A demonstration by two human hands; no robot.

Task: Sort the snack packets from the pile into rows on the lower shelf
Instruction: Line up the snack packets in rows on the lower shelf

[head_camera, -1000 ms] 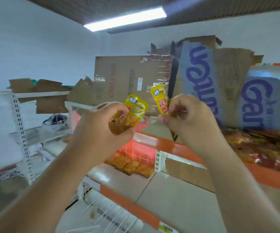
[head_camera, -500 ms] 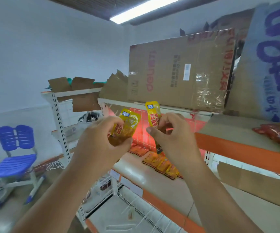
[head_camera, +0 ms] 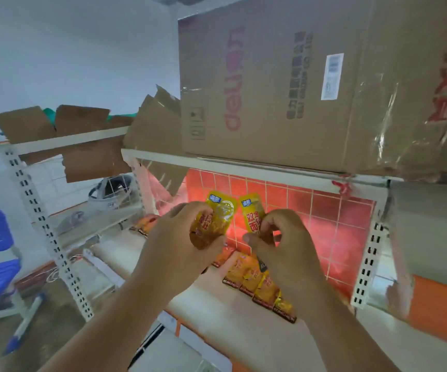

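Before the red tiled wall [head_camera: 324,218] at frame centre, the left hand [head_camera: 182,242] grips one yellow packet [head_camera: 217,218] and the right hand [head_camera: 284,242] pinches another packet [head_camera: 253,213] above the row [head_camera: 257,285] on the shelf [head_camera: 217,318].

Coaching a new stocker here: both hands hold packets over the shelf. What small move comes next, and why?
Probably lower the right hand and lay its packet at the near end of the row on the shelf. The hand hangs just above that row, and bare shelf lies beyond its end.

Yellow packets [head_camera: 218,218], orange-red tiles [head_camera: 324,210]
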